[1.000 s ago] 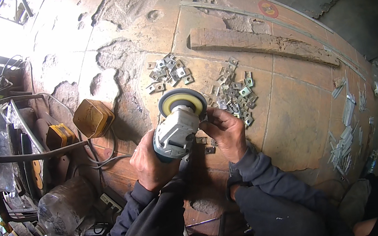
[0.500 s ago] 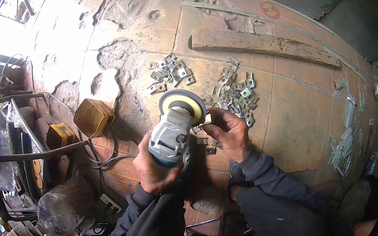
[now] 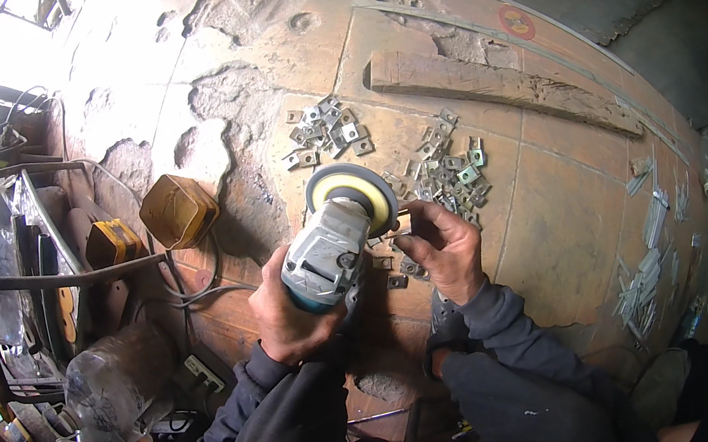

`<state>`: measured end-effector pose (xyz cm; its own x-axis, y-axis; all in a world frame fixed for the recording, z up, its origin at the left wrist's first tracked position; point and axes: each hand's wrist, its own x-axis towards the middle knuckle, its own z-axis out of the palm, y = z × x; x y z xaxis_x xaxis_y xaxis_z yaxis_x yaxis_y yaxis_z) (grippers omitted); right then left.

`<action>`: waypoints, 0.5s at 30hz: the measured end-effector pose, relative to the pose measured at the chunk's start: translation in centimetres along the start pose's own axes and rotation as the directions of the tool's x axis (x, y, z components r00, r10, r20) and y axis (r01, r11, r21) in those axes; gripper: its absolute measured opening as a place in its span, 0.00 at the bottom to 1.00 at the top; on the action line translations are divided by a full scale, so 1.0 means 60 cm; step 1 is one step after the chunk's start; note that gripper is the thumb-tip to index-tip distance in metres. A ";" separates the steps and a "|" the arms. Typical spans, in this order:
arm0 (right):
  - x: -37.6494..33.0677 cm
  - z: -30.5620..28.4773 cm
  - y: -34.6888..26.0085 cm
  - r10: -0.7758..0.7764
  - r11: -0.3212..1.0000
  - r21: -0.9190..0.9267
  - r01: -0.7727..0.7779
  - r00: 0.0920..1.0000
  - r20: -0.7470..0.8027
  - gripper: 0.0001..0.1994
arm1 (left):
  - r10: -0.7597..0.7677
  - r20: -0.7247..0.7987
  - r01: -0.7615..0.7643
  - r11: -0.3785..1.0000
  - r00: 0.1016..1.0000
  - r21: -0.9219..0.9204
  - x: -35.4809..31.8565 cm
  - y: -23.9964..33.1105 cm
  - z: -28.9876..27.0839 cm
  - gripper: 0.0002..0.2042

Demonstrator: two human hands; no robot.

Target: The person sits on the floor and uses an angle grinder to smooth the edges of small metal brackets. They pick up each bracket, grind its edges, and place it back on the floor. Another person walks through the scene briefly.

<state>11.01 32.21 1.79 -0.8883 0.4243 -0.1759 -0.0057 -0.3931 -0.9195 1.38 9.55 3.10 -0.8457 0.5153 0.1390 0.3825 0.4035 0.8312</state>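
My left hand (image 3: 284, 317) is wrapped round the body of an angle grinder (image 3: 323, 259), whose round disc (image 3: 372, 191) with a yellowish face points away to the right. Close by the disc's right edge, my right hand (image 3: 452, 251) pinches a small metal bracket (image 3: 403, 223) between thumb and fingers. Whether the bracket touches the disc, I cannot tell. Beyond the grinder lies a pile of small metal brackets (image 3: 329, 131) with holes in them. A second, darker heap of brackets (image 3: 449, 171) lies past my right hand, and a few more brackets (image 3: 396, 282) lie below the disc.
A wooden beam (image 3: 492, 88) lies across the far right floor. At the left stand a cut-open yellow container (image 3: 179, 212), a metal frame (image 3: 71, 278) and a large clear plastic bottle (image 3: 122, 385), with cables between. Thin metal strips (image 3: 641, 289) are scattered at the right.
My right hand has shifted slightly right and turned the bracket a little at the disc's edge. The grinder stays in my left hand; the whole view has moved slightly.
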 end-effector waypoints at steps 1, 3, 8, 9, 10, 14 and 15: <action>0.001 0.000 0.002 -0.012 1.000 0.008 0.012 1.000 0.015 0.20 | 0.013 0.010 -0.013 1.000 1.000 -0.004 0.000 0.001 0.000 0.41; 0.003 0.000 0.005 -0.046 0.996 -0.073 0.048 0.998 0.032 0.20 | 0.031 0.027 -0.031 1.000 0.999 0.006 0.002 0.002 0.000 0.41; -0.003 -0.007 0.004 0.050 0.997 -0.063 -0.049 0.999 0.009 0.20 | 0.071 0.031 -0.075 0.985 0.997 0.155 0.006 0.004 0.004 0.42; -0.002 -0.007 0.004 0.035 0.999 -0.040 -0.033 0.999 0.028 0.21 | 0.071 0.023 -0.074 0.985 0.997 0.155 0.006 0.003 0.005 0.42; -0.002 -0.007 0.005 0.009 1.000 -0.019 -0.008 0.999 0.048 0.21 | 0.058 0.013 -0.059 0.987 0.998 0.148 0.006 0.002 0.007 0.42; 0.004 -0.001 0.012 0.013 0.991 -0.132 -0.011 1.000 0.014 0.20 | 0.062 0.004 -0.062 0.994 0.998 0.092 0.003 0.001 0.005 0.42; 0.004 0.003 0.013 -0.009 0.988 -0.151 0.007 1.000 -0.016 0.18 | 0.057 0.006 -0.057 0.995 0.998 0.078 0.003 0.002 0.005 0.42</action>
<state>10.73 31.85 1.07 -0.8809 0.4405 -0.1730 0.0579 -0.2623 -0.9632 1.39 9.92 3.05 -0.8203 0.5419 0.1828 0.4582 0.4315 0.7771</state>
